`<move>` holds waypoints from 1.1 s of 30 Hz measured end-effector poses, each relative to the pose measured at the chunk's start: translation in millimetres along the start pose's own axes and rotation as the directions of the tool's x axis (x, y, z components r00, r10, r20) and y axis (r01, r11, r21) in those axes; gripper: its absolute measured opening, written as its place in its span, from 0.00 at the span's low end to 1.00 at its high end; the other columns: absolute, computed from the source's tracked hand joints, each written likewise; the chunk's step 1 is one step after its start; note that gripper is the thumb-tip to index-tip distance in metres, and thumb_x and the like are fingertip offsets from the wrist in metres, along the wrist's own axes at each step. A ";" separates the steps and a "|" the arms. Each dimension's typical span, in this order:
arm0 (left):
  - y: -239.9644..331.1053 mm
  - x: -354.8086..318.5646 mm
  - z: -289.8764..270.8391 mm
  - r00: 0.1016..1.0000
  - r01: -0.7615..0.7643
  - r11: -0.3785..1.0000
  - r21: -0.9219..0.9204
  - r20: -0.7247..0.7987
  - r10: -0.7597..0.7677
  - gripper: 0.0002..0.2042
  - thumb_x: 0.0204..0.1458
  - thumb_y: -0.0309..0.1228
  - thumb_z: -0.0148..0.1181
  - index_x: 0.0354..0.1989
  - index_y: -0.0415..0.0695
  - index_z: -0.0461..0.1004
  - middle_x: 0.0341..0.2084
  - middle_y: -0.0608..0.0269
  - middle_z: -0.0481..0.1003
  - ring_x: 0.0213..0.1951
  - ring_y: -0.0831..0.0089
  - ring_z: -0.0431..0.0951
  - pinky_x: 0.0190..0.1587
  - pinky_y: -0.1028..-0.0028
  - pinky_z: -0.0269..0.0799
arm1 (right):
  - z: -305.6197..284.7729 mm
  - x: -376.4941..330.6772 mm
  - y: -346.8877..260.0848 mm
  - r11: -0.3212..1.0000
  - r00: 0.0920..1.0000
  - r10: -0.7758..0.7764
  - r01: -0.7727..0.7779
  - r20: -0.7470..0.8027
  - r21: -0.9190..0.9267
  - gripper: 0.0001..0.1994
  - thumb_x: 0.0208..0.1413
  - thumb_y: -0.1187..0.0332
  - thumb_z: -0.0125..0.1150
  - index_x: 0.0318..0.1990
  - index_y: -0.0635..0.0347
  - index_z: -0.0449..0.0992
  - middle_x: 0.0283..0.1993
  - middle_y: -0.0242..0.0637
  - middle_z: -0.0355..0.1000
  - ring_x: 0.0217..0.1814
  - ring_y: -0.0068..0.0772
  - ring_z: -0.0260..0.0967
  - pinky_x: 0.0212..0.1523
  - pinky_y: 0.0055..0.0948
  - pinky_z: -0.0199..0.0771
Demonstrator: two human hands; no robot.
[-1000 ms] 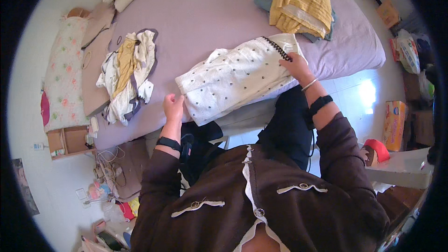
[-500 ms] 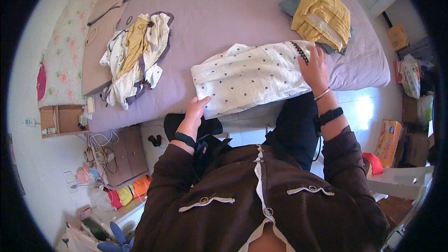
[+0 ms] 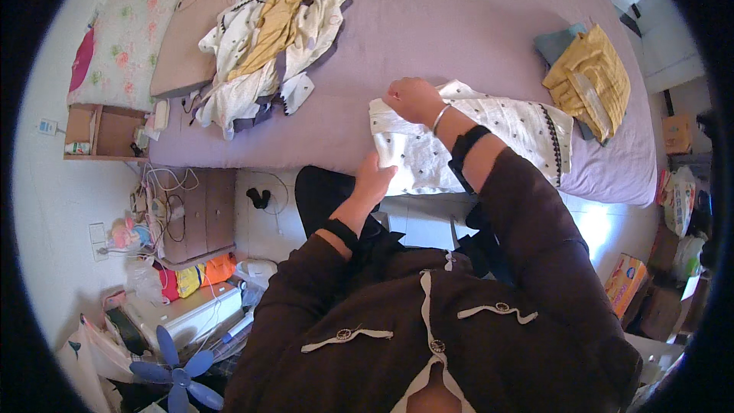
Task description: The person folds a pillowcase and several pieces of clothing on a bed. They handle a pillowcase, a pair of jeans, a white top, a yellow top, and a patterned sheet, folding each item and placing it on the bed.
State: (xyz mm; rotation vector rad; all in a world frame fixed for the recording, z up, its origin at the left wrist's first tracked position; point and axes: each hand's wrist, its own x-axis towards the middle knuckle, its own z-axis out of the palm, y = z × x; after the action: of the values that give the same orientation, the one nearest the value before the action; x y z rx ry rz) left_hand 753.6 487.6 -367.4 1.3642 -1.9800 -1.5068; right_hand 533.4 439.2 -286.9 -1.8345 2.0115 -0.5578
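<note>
A white garment (image 3: 526, 126) with small dark motifs and a black lace band near its right end lies folded along the bed's near edge. My left hand (image 3: 376, 180) pinches its near left corner, thumb on top. My right hand (image 3: 415, 99) reaches across the cloth, its fingers closed at the far left corner; the fingertips are partly hidden. To the right, next to the lace end, lies a stack of folded clothes (image 3: 592, 80), mustard yellow over grey-green. At the far left a loose heap of white, yellow and dark clothes (image 3: 267, 46) is rumpled on the sheet.
The bed (image 3: 451, 23) has a mauve sheet. Beside it on the left stand an open wooden drawer (image 3: 115, 128), tangled white cables (image 3: 164, 183) and a blue fan (image 3: 180, 376). Boxes and bags (image 3: 677, 199) line the right side. Black shoes (image 3: 258, 198) rest on the floor.
My right hand has gone from the garment's lace end to its far left corner. The left hand stays on the near left corner. The whole view has shifted.
</note>
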 end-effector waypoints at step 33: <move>-5.7 -13.7 -15.9 0.924 0.382 0.822 -0.422 0.147 -0.354 0.20 0.64 0.42 0.55 0.52 0.35 0.73 0.38 0.58 0.77 0.39 0.71 0.77 0.43 0.69 0.73 | -87.0 -238.4 192.9 0.638 0.716 0.393 -0.665 -0.578 -0.390 0.29 0.60 0.62 0.54 0.68 0.63 0.61 0.74 0.48 0.53 0.76 0.48 0.48 0.70 0.51 0.54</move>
State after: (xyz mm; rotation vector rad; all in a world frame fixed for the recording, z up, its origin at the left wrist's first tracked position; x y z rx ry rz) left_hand 774.5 489.6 -362.0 1.5564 -1.3122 -2.0391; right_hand 346.0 695.9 -311.6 -1.2553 3.1758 -0.1786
